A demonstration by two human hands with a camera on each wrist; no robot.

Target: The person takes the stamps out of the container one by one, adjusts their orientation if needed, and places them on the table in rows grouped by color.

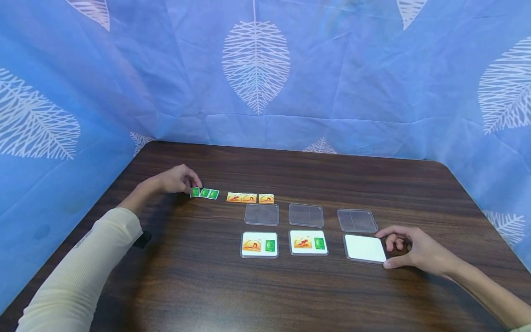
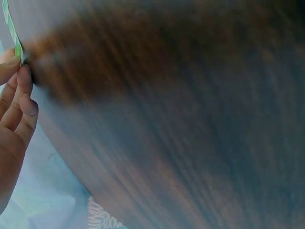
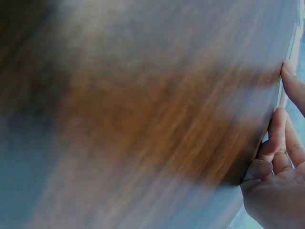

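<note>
At the left of the row, my left hand (image 1: 174,180) pinches the leftmost small green stamp (image 1: 195,192) between thumb and fingertips. The left wrist view shows the green stamp (image 2: 18,49) edge-on at the fingertips. Two more green stamps (image 1: 209,193) lie right beside it. On the right, my right hand (image 1: 421,251) holds a clear plastic case with a white insert (image 1: 365,248) by its right-hand corners, forefinger at the far one and thumb at the near one. In the right wrist view the case is mostly hidden behind the fingers (image 3: 277,125).
Orange stamps (image 1: 241,198) lie right of the green ones. Three clear lids (image 1: 262,215) form a row behind the cases. Two cases, left (image 1: 259,253) and middle (image 1: 309,252), each hold an orange and a green stamp. Blue leaf-patterned cloth (image 1: 178,92) surrounds the dark wooden table (image 1: 199,286).
</note>
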